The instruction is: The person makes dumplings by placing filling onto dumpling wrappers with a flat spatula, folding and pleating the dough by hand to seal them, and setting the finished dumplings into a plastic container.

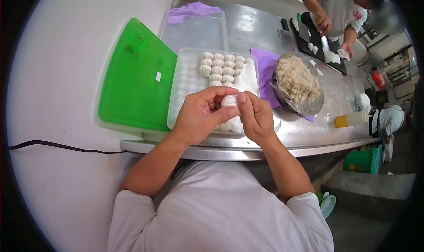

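Observation:
Between my two hands is a white pleated dumpling point(229, 101), held above the near edge of a plastic tray. My left hand point(204, 110) curls around it, thumb and fingers closed on its side. From the right, my right hand point(255, 115) pinches its edge between thumb and fingers. Rows of finished dumplings point(217, 69) sit in the translucent tray point(176, 71) just beyond. A white cloth or sheet point(248, 77) lies over the tray's right part, partly hidden by my hands.
Right of the tray, a metal bowl point(289, 103) of pale shredded filling point(298, 79) rests on a purple cloth point(263, 71). A green lid point(134, 75) stands at left. Across the metal table point(247, 22), another person point(340, 13) works at a black board point(304, 42). A yellow-bottomed bottle point(351, 119) stands at right.

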`<state>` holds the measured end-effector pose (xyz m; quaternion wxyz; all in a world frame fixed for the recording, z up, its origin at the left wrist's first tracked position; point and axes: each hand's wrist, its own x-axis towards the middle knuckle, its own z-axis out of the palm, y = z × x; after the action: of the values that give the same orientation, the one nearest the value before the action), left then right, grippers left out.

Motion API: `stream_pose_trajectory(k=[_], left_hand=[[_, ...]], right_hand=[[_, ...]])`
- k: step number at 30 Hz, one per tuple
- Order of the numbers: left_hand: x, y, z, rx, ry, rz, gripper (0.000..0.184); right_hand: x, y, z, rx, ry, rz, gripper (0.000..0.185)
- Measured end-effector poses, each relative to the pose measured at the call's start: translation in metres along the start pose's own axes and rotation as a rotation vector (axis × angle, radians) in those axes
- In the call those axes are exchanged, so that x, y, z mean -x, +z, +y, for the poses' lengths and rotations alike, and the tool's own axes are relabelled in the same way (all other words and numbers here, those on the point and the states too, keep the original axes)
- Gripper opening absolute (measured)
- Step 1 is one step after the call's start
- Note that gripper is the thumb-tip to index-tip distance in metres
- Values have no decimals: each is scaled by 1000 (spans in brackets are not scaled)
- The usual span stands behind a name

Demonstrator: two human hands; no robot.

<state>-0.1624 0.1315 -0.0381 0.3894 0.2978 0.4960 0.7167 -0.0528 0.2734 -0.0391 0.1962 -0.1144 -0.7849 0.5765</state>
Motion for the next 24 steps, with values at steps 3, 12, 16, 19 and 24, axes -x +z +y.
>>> stream_pose_trajectory(k=[3, 12, 16, 19, 24], left_hand=[[-7, -2, 1, -45, 2, 60, 39], [-41, -18, 30, -264, 120, 99, 41], [-57, -31, 37, -156, 69, 188, 40], [-68, -40, 35, -157, 87, 249, 36], [-83, -79, 21, -570, -3, 261, 37]], right_hand=[[-12, -1, -2, -5, 61, -16, 36], [-69, 12, 6, -79, -128, 46, 37], [-93, 22, 7, -233, -110, 64, 40], [-109, 26, 13, -347, -97, 49, 42], [-122, 19, 40, -316, 245, -45, 37]])
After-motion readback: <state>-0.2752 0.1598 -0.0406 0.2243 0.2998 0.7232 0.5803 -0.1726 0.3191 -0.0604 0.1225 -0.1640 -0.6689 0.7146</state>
